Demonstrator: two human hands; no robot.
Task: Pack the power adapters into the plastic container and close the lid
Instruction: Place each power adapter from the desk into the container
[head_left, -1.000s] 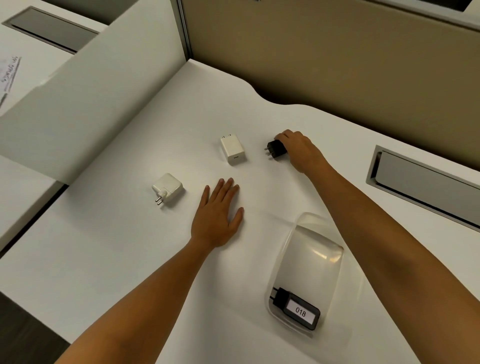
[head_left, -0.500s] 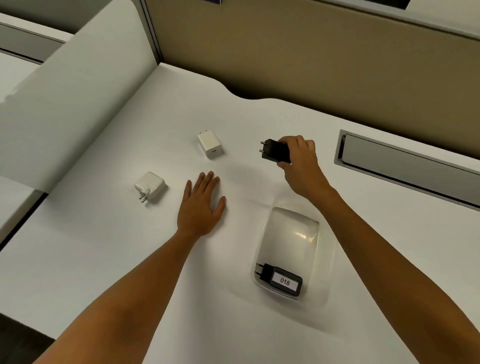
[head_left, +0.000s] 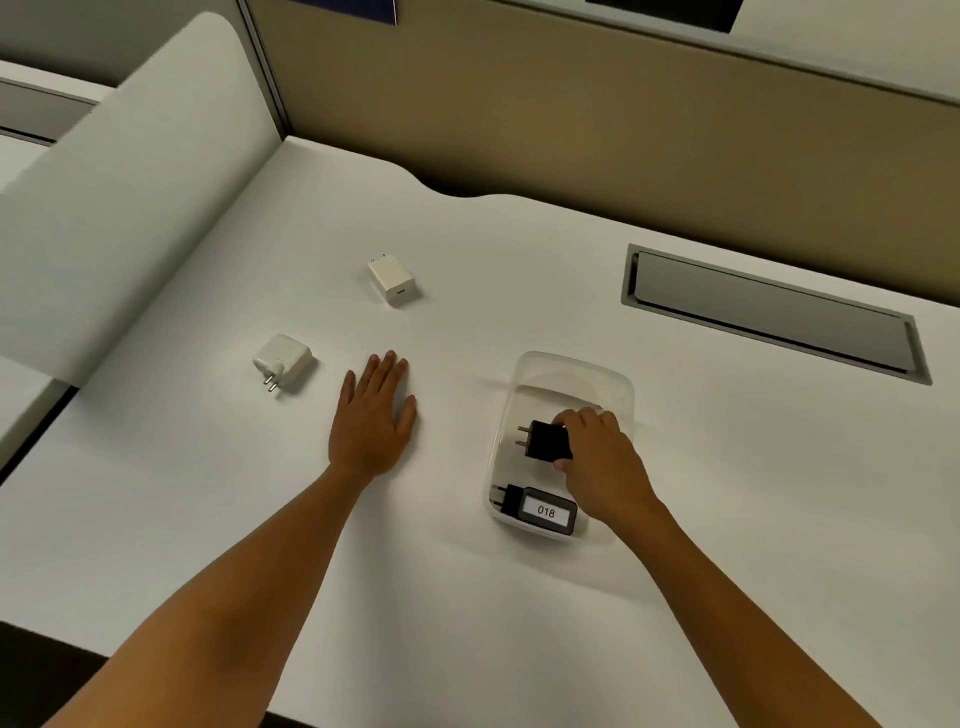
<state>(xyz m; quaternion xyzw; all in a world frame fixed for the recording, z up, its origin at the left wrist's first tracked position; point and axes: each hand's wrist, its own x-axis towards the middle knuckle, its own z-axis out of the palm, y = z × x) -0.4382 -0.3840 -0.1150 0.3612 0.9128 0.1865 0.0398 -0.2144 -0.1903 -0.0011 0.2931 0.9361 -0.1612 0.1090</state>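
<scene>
Head view, the only one: right hand (head_left: 597, 457) pinched a small black adapter (head_left: 545, 441) by its body, prongs pointing left, inside the clear container (head_left: 571, 366) w/ fingers closed round it. Left hand (head_left: 371, 415) lay flat on the desk (head_left: 519, 597), fingers spread, holding nothing. A second black adapter (head_left: 540, 510) sat at the container's near end, its white label reading "018". Two white adapters waited on the desk: one w/ round pins (head_left: 283, 361) just left of the left hand, one blocky (head_left: 392, 280) further back. No lid in sight. Adapters looked light, rigid, smooth; best gripped across the body, not the prongs. No brands readable.
</scene>
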